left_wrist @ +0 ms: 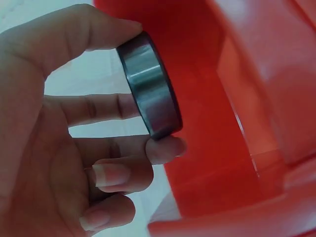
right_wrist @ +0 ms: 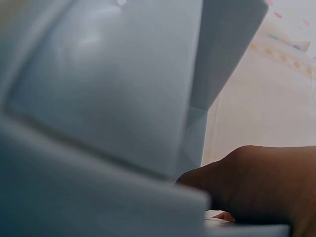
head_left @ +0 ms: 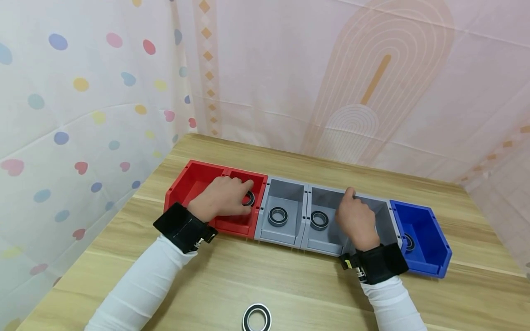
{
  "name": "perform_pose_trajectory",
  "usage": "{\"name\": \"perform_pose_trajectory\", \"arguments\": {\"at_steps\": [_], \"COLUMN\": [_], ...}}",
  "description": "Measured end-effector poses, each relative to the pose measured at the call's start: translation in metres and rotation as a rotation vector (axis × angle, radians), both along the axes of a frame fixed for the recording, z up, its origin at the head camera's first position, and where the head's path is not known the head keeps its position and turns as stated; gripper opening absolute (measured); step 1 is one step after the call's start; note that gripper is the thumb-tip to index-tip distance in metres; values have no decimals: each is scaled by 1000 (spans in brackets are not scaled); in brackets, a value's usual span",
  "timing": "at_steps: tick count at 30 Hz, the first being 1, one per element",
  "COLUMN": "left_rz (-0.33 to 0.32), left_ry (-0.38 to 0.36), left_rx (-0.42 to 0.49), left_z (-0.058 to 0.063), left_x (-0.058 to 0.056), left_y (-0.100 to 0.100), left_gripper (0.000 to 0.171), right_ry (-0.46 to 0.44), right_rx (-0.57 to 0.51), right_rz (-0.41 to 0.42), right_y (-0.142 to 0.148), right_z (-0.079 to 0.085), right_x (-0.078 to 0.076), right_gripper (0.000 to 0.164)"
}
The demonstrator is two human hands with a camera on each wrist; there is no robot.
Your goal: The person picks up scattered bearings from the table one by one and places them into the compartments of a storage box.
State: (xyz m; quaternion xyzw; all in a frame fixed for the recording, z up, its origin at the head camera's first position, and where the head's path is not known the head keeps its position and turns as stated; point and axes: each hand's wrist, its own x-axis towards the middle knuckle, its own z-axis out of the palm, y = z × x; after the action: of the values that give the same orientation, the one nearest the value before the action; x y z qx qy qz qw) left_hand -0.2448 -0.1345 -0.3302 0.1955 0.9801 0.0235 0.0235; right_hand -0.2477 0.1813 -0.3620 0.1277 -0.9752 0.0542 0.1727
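Note:
In the left wrist view my left hand [left_wrist: 74, 118] pinches a ball bearing [left_wrist: 150, 86] between thumb and fingertips, edge-on against the red plastic. The head view shows that left hand [head_left: 225, 195] over the right one of two red bins [head_left: 236, 227], where a bearing ring shows beside the fingers. My right hand [head_left: 357, 220] reaches over the grey bins [head_left: 323, 248] towards the right, back of the hand up. Most of its fingers are hidden, and in the right wrist view the bin wall [right_wrist: 108, 89] covers much of the right hand [right_wrist: 252, 182].
One bearing [head_left: 278, 224] lies in the left grey bin, another bearing [head_left: 319, 228] in the grey bin beside it. A blue bin [head_left: 426, 234] at the right end holds a partly hidden bearing. Near the front, a loose bearing [head_left: 245, 317] lies on the wooden table [head_left: 215, 280]. Patterned curtains hang behind.

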Motion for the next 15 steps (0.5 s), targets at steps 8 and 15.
{"name": "perform_pose_trajectory", "arguments": {"at_steps": [8,15], "left_rz": [-32,-63], "left_ry": [-52,-66], "left_rx": [-61,-92], "left_z": [-13,-23], "left_x": [-8,-12], "left_y": [5,10], "left_gripper": [46,39], "right_ry": [-17,-32], "right_rx": [10,2], "right_rz": [1,3], "right_y": [1,2], "right_z": [0,0], "right_x": [0,1], "right_gripper": [27,28]}}
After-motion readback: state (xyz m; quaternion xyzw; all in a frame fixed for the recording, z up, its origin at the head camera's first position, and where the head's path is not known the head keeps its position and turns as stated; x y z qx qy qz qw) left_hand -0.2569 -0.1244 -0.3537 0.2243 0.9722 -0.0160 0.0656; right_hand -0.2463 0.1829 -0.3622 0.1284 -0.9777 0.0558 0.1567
